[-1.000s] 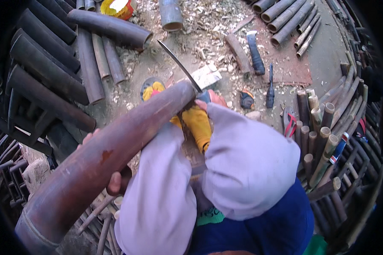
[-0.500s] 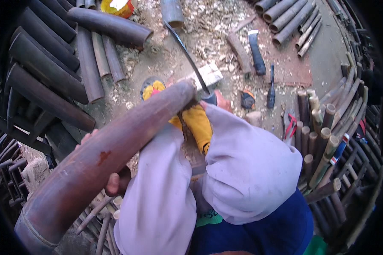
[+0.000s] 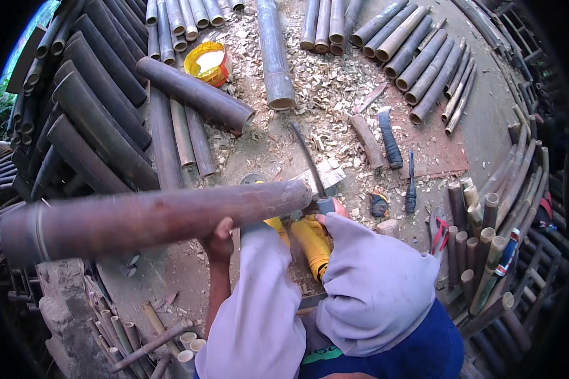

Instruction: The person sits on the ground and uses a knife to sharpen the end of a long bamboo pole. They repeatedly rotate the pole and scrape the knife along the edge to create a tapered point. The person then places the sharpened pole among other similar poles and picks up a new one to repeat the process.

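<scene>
A thick brown bamboo tube (image 3: 164, 215) lies almost level across the picture, its left end blurred by motion. My left hand (image 3: 218, 239) grips it from below near its middle, fingers partly hidden behind it. Its right end is beside the dark blade of a long knife (image 3: 308, 158), which points away from me. My right hand (image 3: 339, 208) is closed round the knife's dark handle; light purple cloth over my knee hides part of that hand. Yellow fabric (image 3: 311, 247) shows between my legs, under the tube's right end.
Bamboo tubes (image 3: 98, 120) are stacked at left, with another bamboo tube (image 3: 276, 69) ahead. Beyond the wood shavings stands a yellow bucket (image 3: 224, 74). A black-wrapped blade (image 3: 390, 136), a screwdriver-like tool (image 3: 411, 189) and a tape measure (image 3: 379, 204) lie right. Upright bamboo pieces (image 3: 480, 246) stand at far right.
The tube has swung from a steep slant to nearly level, its near left end rising with my left hand. My right hand still holds the knife. The view has tilted farther ahead.
</scene>
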Available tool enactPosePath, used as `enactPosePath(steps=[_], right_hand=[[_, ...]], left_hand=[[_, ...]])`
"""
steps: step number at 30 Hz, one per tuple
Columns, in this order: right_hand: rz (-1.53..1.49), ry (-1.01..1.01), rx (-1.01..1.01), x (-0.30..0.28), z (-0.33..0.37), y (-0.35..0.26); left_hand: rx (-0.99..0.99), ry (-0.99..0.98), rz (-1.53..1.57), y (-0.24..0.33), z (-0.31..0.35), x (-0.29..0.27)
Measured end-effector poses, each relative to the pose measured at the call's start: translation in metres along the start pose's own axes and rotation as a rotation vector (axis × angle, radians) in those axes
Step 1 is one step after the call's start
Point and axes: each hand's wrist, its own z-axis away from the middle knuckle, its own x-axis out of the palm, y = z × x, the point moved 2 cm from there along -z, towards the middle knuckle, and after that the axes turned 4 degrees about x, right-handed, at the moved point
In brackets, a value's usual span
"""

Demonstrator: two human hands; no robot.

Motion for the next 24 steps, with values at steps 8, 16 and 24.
enactPosePath(steps=[8, 16, 24], right_hand=[[0.130, 0.258, 0.024, -0.045, 0.035, 0.053], [0.166, 0.478, -0.111, -0.079, -0.004, 0.095], [0.078, 0.219, -0.388, -0.035, -0.222, -0.005]], left_hand=[[-0.265, -0.047, 0.034, -0.064, -0.054, 0.051], [-0.497, -0.258, -0.072, -0.123, -0.078, 0.140], [-0.296, -0.251, -0.199, -0.139, -0.171, 0.180]])
